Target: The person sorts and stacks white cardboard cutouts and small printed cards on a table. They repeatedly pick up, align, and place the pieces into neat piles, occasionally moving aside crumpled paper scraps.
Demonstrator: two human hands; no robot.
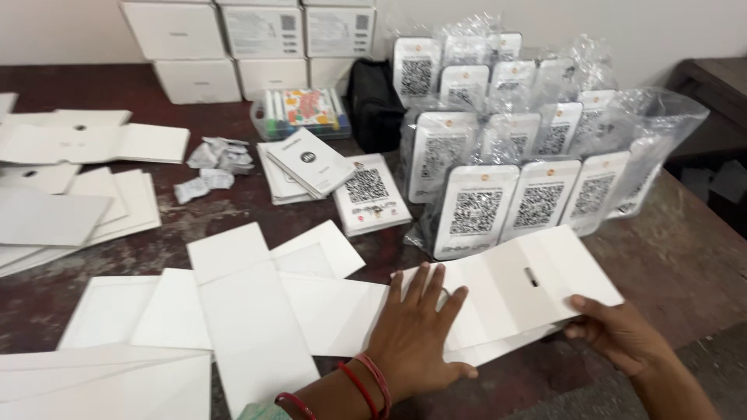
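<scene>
Cardboard, flat and white, is lying spread under both hands: an unfolded box blank (498, 299) with fold lines and a small slot cut near its far end. The left hand (416, 334) is pressing down on the blank's middle, palm flat and fingers fanned wide, gripping nothing. The right hand (615, 330) is pinching the blank's near right edge, fingers curled under it and thumb on top.

Just beyond the hands, white plaques with square black-and-white codes (537, 155) are standing in rows, each in clear crinkled plastic wrap, leaning back toward the wall. To the left of them a black pouch (375, 101) is sitting upright, and beside that a clear case of coloured markers (305, 113). White closed boxes (249, 47) are stacking up against the wall at the far left. Nearer in, a small stack of white booklets (307, 163) and one loose code card (369, 193) are lying flat, with crumpled plastic scraps (212, 163) beside them.

More flat box blanks (241, 311) are covering the tabletop (685, 257) to the left of the left hand, overlapping each other out to the frame's edge. To the right of the right hand the dark, scuffed tabletop is showing bare as far as its right edge, which is running diagonally close behind the wrist.
</scene>
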